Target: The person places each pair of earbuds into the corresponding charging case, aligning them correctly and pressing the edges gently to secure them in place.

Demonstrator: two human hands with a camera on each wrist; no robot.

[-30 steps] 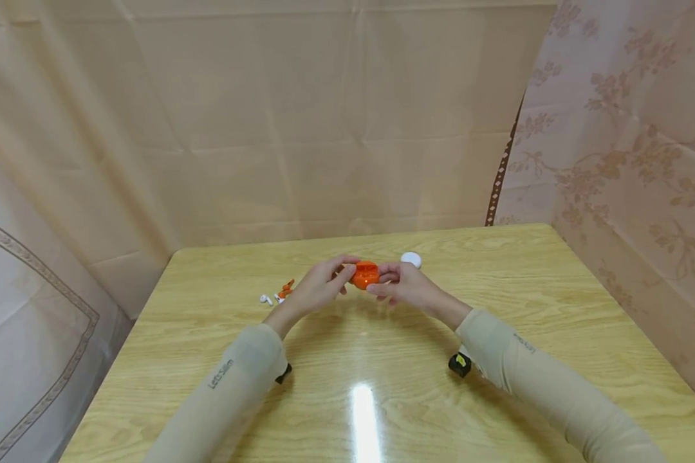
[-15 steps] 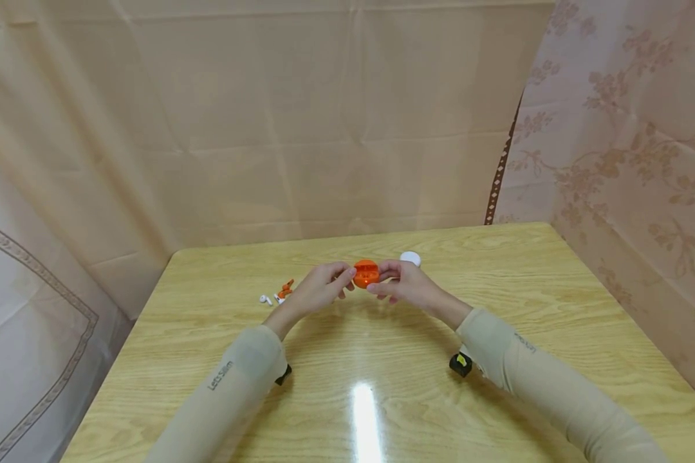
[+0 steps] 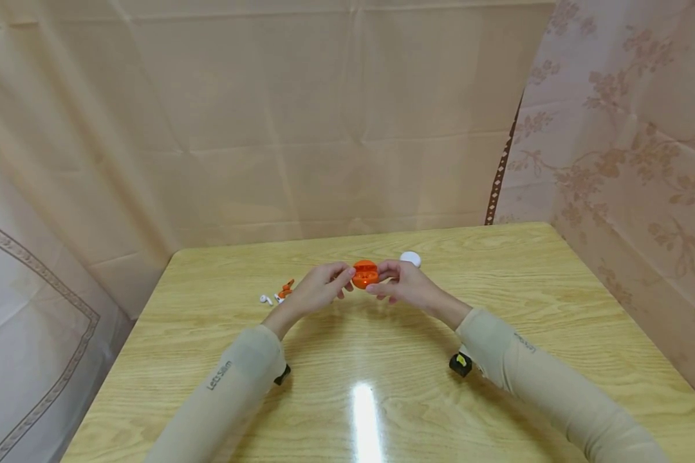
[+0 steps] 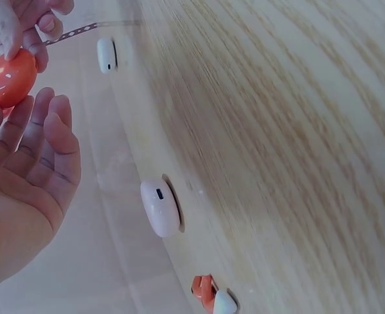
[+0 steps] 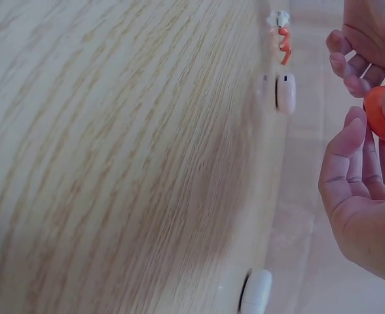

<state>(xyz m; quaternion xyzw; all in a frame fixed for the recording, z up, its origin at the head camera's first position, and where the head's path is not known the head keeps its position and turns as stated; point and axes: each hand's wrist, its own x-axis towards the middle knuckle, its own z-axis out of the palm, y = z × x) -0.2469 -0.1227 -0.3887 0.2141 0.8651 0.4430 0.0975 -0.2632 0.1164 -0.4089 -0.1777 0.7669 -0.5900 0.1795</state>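
Observation:
An orange earbud charging case [image 3: 365, 274] is held above the table with its lid raised; its inside faces the head camera. My left hand [image 3: 323, 284] pinches its left side between thumb and fingers, and the thumb sits at its edge. From the other side, my right hand [image 3: 408, 287] grips the case, thumb at the lower front and fingers behind. The left wrist view shows the glossy rounded shell of the orange case [image 4: 14, 78] between both hands. In the right wrist view the right thumb partly covers the orange case [image 5: 380, 118].
Orange earbuds [image 3: 286, 289] and a white earbud [image 3: 265, 299] lie left of my left hand. A white case [image 3: 410, 258] stands behind my right hand. A pale pinkish case [image 4: 160, 207] shows in both wrist views. Curtains hang behind the wooden table [image 3: 440, 411].
My left fingers have drawn back slightly to the case's left edge, and more of the orange case shows. It has tilted a little. The right hand stays nearly still.

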